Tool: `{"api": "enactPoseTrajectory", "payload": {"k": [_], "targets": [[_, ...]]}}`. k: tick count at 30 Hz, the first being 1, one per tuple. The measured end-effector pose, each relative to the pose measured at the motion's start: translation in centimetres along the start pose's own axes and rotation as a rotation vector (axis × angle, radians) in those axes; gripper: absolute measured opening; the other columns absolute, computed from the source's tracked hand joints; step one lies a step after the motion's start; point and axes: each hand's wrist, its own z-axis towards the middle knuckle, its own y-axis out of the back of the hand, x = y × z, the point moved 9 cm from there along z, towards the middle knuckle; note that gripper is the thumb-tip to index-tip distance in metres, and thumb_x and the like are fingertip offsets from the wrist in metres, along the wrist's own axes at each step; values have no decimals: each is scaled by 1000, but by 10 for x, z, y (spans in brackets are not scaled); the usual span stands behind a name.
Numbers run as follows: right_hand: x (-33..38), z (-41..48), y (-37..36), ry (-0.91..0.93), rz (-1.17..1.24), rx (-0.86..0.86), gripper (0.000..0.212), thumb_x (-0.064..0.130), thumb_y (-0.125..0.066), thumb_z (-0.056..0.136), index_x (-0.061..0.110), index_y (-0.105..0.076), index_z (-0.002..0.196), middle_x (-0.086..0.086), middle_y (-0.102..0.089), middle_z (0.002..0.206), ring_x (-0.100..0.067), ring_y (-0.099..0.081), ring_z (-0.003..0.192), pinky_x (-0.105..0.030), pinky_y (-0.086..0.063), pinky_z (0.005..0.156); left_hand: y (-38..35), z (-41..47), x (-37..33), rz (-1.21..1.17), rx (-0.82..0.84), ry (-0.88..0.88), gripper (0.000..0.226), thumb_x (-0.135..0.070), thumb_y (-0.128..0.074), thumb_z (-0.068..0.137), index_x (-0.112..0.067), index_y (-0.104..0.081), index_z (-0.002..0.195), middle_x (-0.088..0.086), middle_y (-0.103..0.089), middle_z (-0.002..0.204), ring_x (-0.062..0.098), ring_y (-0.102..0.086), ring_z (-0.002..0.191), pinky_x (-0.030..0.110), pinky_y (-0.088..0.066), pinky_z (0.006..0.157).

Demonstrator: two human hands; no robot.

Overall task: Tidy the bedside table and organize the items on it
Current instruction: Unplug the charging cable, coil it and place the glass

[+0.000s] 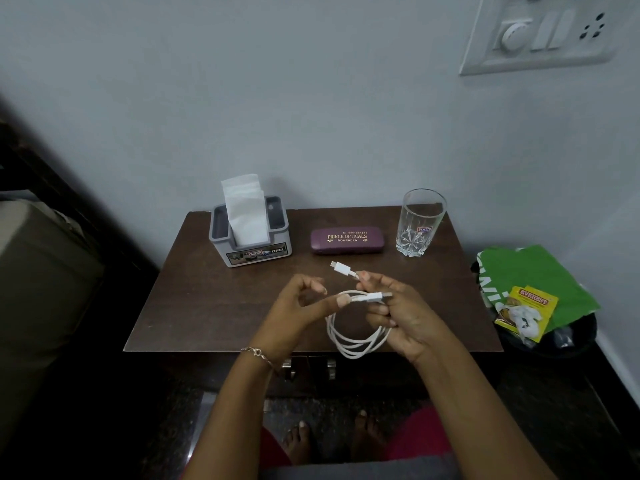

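The fingers (365,276) of the right hand (401,315) are pinching a white cable (353,339) just behind one of its plugs, which is sticking up and away from the hand. The lower fingers are curling round the gathered loops. The second plug is lying across the top of that hand. The thumb of the left hand (298,306) is touching the cable just behind this second plug, while its other fingers are curling above it. Whether they are actually gripping cannot be told. The coil is hanging in the air over the front edge of the table (207,306), not resting on it.

The cable is looking light, soft and springy, so the loops are likely to open out if the grip loosens. The best hold is probably across all the loops together, with the loose ends tucked in, not on the plugs alone.

Further back on the table, a grey tissue holder (249,242), a purple glasses case (346,240) and an empty glass (419,223) are standing in a row near the wall, well apart from the hands. The glass is breakable and probably easy to tip, so it is calling for care. A bin (554,342) is sitting beside the table on the right, holding a green bag (540,275) and a yellow packet (528,306). Nothing is standing between the hands and the bare front of the table.
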Motion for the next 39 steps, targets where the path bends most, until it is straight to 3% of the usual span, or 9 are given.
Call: {"api": "enactPoseTrajectory", "payload": {"k": [3, 7, 12, 16, 22, 29, 34, 37, 39], "targets": [[-3, -2, -11, -26, 62, 77, 10, 7, -50, 91, 2, -57, 87, 1, -59, 60, 0, -29, 29, -9, -18, 27, -22, -8, 11, -162, 157, 201, 20, -30, -62, 80, -12, -56, 88, 7, -62, 75, 18, -59, 69, 25, -48, 67], [-3, -2, -10, -39, 61, 75, 19, 19, -50, 93, 3, -58, 87, 2, -60, 59, -1, -33, 31, -10, -19, 28, -27, -10, 10, -195, 231, 190, 27, -27, -57, 85, -18, -61, 61, -1, -47, 51, 11, -52, 46, 24, -46, 56], [1, -2, -8, -46, 65, 88, 37, 41, -52, 88, 5, -62, 90, -2, -56, 67, -4, -36, 36, -12, -21, 31, -17, -4, 3, -171, 153, 86, 3, -11, -58, 86, -10, -60, 87, -1, -62, 63, 10, -58, 47, 24, -50, 51], [3, -1, -7, 18, -11, 65, 21, 27, -59, 88, 8, -56, 96, -2, -48, 68, -2, -34, 38, -12, -21, 31, -5, -1, -11, -82, 5, -110, 8, -4, -66, 80, -5, -69, 87, 8, -71, 80, 14, -66, 60, 27, -57, 53], [5, -3, -8, 92, -155, 38, 20, 29, -54, 92, 9, -54, 90, 1, -47, 60, 0, -29, 36, -11, -20, 32, -11, -5, -25, 404, -52, -376, 21, -13, -70, 79, -21, -74, 98, -5, -73, 98, 17, -70, 60, 24, -56, 62], [9, -4, -9, 107, -290, 48, 43, 47, -49, 90, 5, -57, 94, -3, -48, 58, -1, -29, 35, -13, -20, 33, -11, 0, -13, 309, -28, -266, 10, -34, -72, 71, -34, -66, 79, -16, -69, 85, 25, -69, 69, 49, -56, 71], [0, -3, -8, -3, -374, 28, 62, 62, -34, 90, 7, -63, 85, -3, -57, 63, -5, -34, 38, -14, -18, 33, -16, 1, 0, 317, 65, -185, 18, -38, -68, 59, -30, -56, 69, -13, -64, 78, 10, -49, 53, 26, -41, 56], [-3, -2, -7, -54, -291, 46, 62, 60, -31, 92, 5, -60, 89, -2, -57, 58, -5, -32, 36, -12, -17, 31, -19, -1, -4, 160, 137, -193, 24, -34, -76, 63, -21, -57, 71, -4, -63, 84, 17, -53, 65, 32, -44, 62], [-3, -1, -3, -67, -238, 26, 53, 53, -34, 94, 7, -59, 85, -3, -55, 57, -5, -32, 34, -11, -17, 32, -20, -5, -11, 41, 190, -192, 13, -16, -74, 74, -11, -62, 77, -3, -66, 87, 12, -61, 71, 27, -52, 64]]}}
